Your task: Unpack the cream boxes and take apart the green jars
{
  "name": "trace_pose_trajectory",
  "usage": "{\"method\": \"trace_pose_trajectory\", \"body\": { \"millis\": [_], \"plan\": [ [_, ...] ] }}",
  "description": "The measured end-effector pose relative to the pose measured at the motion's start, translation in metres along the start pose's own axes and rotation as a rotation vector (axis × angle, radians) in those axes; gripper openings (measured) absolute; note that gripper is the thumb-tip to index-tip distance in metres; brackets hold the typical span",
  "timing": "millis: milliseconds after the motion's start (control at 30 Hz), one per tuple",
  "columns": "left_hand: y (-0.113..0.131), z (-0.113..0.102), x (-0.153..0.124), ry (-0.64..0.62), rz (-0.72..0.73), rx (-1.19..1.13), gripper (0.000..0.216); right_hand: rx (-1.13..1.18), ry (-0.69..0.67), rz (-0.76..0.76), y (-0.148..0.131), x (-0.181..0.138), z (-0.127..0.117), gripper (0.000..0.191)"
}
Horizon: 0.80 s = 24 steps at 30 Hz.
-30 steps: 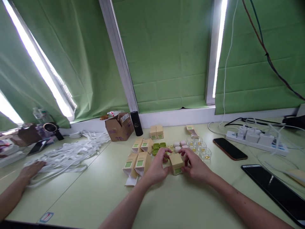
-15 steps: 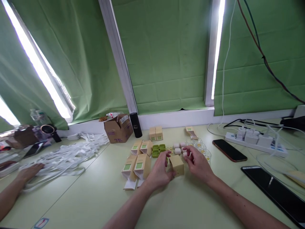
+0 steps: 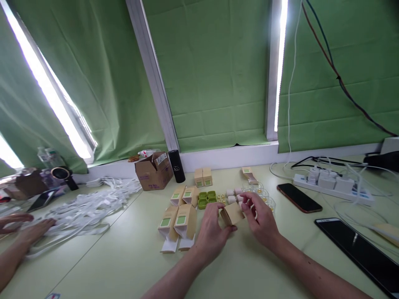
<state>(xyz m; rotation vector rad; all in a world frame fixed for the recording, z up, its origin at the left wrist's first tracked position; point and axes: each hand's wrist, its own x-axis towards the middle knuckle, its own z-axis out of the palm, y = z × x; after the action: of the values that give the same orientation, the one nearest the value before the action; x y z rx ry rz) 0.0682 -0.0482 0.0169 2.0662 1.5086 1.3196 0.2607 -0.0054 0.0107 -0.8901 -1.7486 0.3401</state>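
My left hand grips a small tan carton from its left side, holding it tilted just above the table. My right hand is curled at the carton's right end, fingertips touching it. Right behind the carton lie green square trays, small white blocks and clear round cups with gold bits inside. To the left of my hands stand several tan cartons with green labels, flaps open toward me.
A brown cardboard box and black cylinder stand by the window sill. White strips are heaped at left, where another person's hands rest. Two phones, a tablet and a power strip lie at right.
The carton has been turned and lifted, so its green label no longer faces me. My hands shifted slightly with it. The other person's second hand has come into view at left.
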Motion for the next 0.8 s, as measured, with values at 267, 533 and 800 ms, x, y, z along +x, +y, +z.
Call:
{"method": "trace_pose_trajectory", "body": {
  "millis": [267,533,800],
  "plan": [
    [0.001,-0.008,-0.003,0.27,0.434,0.305,0.035,-0.003,0.034,-0.384,-0.017,-0.012,0.002,0.048],
    [0.01,-0.012,-0.004,0.339,0.597,0.573,0.033,-0.044,-0.009,-0.367,-0.016,-0.017,0.008,0.056],
    [0.007,-0.009,-0.008,0.287,0.587,0.632,0.041,-0.033,-0.088,-0.29,-0.014,-0.019,0.013,0.057]
  ]
}}
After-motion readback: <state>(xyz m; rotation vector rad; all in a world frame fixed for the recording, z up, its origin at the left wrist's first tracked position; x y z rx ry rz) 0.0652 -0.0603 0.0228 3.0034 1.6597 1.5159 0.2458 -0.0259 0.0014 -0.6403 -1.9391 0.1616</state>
